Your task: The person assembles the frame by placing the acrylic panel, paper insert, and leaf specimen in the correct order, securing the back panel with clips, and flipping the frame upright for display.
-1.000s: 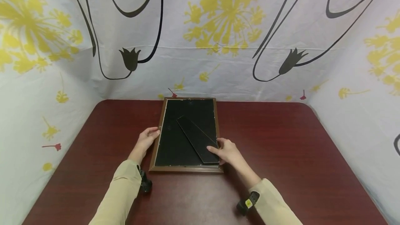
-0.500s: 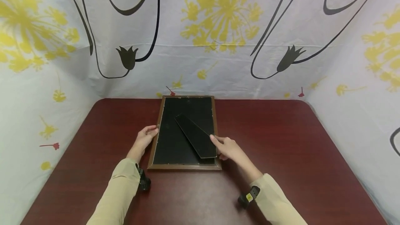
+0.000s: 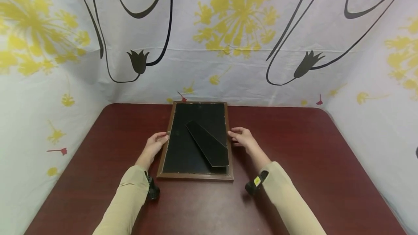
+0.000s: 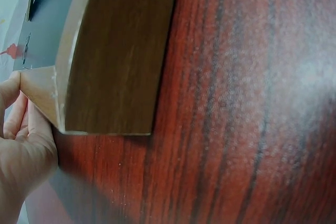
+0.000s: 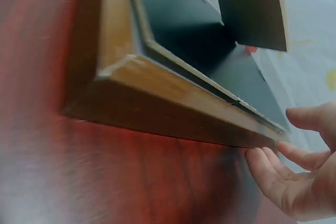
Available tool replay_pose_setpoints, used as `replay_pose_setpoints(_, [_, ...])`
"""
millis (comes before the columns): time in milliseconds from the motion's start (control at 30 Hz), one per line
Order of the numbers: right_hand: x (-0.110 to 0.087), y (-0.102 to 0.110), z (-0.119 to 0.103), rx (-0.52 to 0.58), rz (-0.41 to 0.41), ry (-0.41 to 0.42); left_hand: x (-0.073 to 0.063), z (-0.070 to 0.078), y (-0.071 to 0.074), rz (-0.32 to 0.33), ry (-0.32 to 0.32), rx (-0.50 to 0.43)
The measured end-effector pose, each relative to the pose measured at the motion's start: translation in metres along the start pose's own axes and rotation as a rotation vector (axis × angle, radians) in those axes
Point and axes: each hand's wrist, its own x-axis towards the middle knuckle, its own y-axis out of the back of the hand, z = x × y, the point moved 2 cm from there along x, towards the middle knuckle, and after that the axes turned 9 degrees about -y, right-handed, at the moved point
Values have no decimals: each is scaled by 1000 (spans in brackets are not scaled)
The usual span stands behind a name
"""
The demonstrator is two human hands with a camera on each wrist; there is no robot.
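A brown wooden picture frame [image 3: 196, 177] lies on the table with its black backing [image 3: 183, 155] facing up. From the backing a black easel stand [image 3: 209, 146] sticks up at a slant, as the right wrist view shows. My left hand [image 3: 155, 146] grips the frame's left edge, thumb on top and fingers at the side. At the right edge my right hand [image 3: 244, 140] touches the frame's outer side with its fingertips. Its thumb [image 5: 310, 116] stays apart, above the rim. The front of the frame is hidden.
The dark red wooden table [image 3: 287, 148] spreads out around the frame. A white cloth [image 3: 248, 79] with yellow and grey flower prints hangs behind it and along both sides.
My right hand has let go of the easel stand and moved back to the frame's right edge. The stand remains raised. My left hand keeps its place on the left edge.
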Motion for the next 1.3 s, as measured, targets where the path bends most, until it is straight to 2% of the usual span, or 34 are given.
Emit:
replay_pose_setpoints(133, [15,-1,-6,81,12,-45,0,0,-1,0,-3,2])
replay_pose_setpoints(333, [29,-6,-11,126,58,-30,-1,1,-1,6,-5,-1])
replay_pose_setpoints(467, [35,-4,-8,158,41,-51,-1,0,-2,7,-16,-8])
replay_pose_setpoints(733, [38,0,-8,116,-2,-75,0,4,-1,26,-8,15])
replay_pose_setpoints(967, [38,0,-7,103,36,-181,-2,3,-1,18,-14,65])
replay_pose_setpoints(1167, [35,-3,-9,126,54,-147,0,7,0,9,-18,61])
replay_pose_setpoints(1300, [31,-7,-10,117,142,-35,1,10,-2,16,-50,81])
